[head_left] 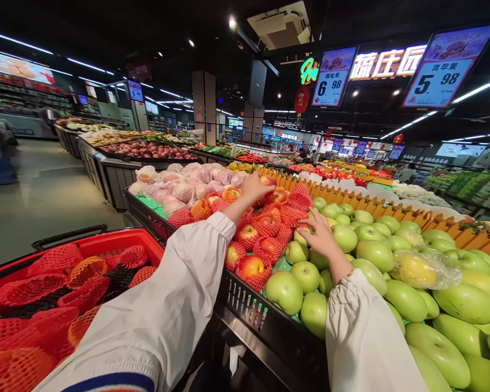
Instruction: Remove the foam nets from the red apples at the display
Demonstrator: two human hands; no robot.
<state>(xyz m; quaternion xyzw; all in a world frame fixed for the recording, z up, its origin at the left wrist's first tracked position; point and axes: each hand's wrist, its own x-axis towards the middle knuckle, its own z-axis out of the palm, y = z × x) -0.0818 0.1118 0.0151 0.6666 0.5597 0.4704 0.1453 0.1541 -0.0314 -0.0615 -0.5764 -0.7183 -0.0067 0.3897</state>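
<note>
Over the produce counter [269, 321], left hand [256, 188] closed around a red apple [267, 181]; right hand [320, 237] open, flat on round green apples [306, 275]. Advise lifting clear without disturbing netted neighbours.

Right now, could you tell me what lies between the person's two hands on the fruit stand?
In the head view, red apples in net sleeves lie between the left hand and right hand.

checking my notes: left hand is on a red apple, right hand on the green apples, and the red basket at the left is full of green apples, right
Not quite. The head view shows the red basket holding red and orange foam nets, not green apples. The left hand does grip a red apple, and the right hand rests on the green apples.
</note>
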